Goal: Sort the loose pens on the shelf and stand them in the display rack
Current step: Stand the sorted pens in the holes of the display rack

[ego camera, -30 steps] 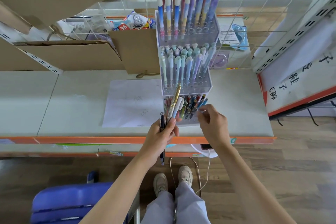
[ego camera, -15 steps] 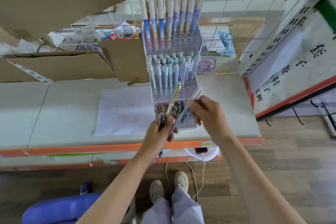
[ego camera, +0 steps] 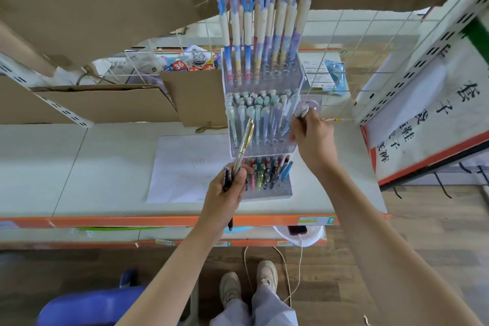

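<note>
Three tiers make up the clear display rack [ego camera: 262, 145] that stands on the white shelf [ego camera: 105, 167], and each tier is full of upright pens: tall ones with purple tops at the back, pastel ones in the middle, small mixed colours in the front. Just left of the rack lies a white sheet of paper [ego camera: 185, 167], and behind it an open cardboard box [ego camera: 105, 106] with one flap [ego camera: 195, 98] hanging forward beside the rack's left wall. More cardboard overhangs the top of the view. A wire grid [ego camera: 370, 42] closes the back of the shelf, and a signboard with writing [ego camera: 423, 124] leans at the right. The left hand [ego camera: 225, 193], in front of the lowest tier, grips a gold pen [ego camera: 244, 145] pointing up across the middle tier, and a black pen [ego camera: 227, 182] pointing down. The right hand [ego camera: 312, 137] is at the right side of the middle tier and grasps a pale pen [ego camera: 301, 111] whose rounded top stands above the fingers.
</note>
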